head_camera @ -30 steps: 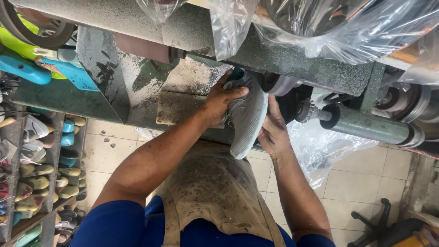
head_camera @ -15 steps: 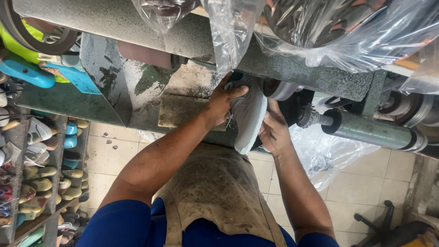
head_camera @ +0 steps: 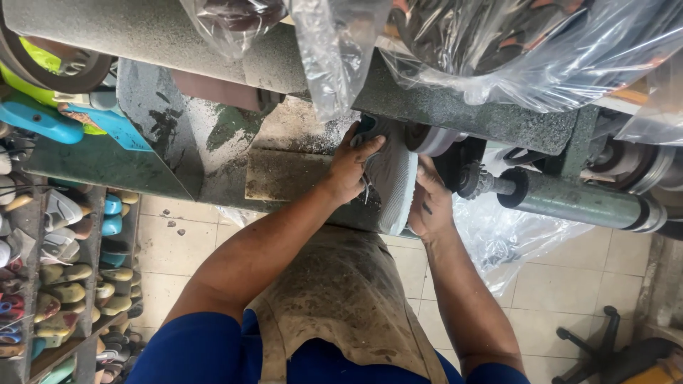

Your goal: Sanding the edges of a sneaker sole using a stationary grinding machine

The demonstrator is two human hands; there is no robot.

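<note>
The left hand (head_camera: 350, 167) is clamped on the upper side of a grey shoe (head_camera: 390, 178), fingers curled over its edge near the laces, while the right hand (head_camera: 429, 206) cups the same shoe from the other side, palm against the sole. The shoe is held on edge between both hands, its far end pressed up to the spinning wheel (head_camera: 432, 140) of a green grinding machine (head_camera: 469, 114). A steel shaft (head_camera: 576, 199) runs off to the right of the wheel. Clear plastic bags (head_camera: 498, 50) hang over the top of the machine. Below the hands a stained leather apron (head_camera: 341, 299) covers blue clothing. To the far left, a rack of shoe soles (head_camera: 57, 284) stands on the tiled floor (head_camera: 178, 242).
</note>
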